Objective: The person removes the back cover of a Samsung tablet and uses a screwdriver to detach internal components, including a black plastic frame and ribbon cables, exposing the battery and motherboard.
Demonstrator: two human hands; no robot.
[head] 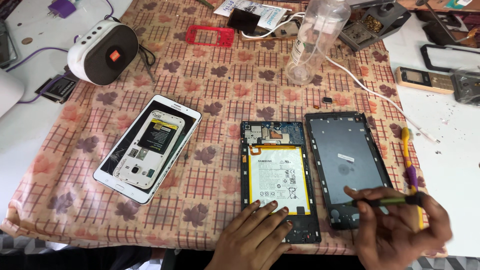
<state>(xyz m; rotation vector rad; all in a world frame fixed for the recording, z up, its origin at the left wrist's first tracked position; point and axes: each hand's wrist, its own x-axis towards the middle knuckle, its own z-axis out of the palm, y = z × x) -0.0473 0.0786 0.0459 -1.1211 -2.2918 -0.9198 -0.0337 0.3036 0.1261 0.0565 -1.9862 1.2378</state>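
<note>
Repair bench, mid-teardown: left hand point(252, 235) lies flat, fingers released, on the lower end of the opened tablet point(279, 180), battery point(278, 179) exposed, at the table's near edge. Right hand point(400, 227) grips a green-handled tool point(382, 202) over the detached back cover point(347, 165). Next move likely calls for precise tip placement w/ steady bracing.

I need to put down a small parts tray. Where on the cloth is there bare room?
Bare cloth lies between the white tablet and the opened tablet, and between the speaker and the clear bottle, below the red frame. It is crowded around the back cover, both hands and the far edge.
</note>
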